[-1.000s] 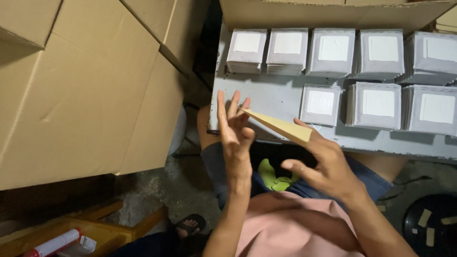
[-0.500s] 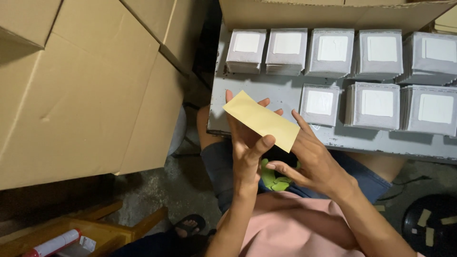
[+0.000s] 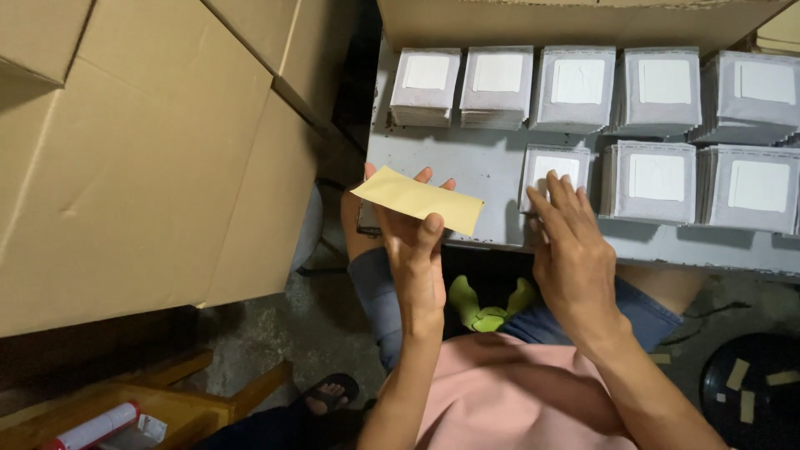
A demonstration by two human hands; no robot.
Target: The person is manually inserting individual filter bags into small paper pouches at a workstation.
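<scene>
Holding flat tan paper strip (image 3: 418,200) in left hand (image 3: 417,258), plain, unfolded, rectangular

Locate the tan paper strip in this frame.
In the head view the tan paper strip sits left of centre, pinched in the left hand above the lap, at the near edge of the grey tray, left of the right hand.

Tan paper strip (image 3: 418,199): flat, long, tilted down to right, held above grey tray edge. Grey square packet stack (image 3: 557,175) with white label: touched at front row.
</scene>
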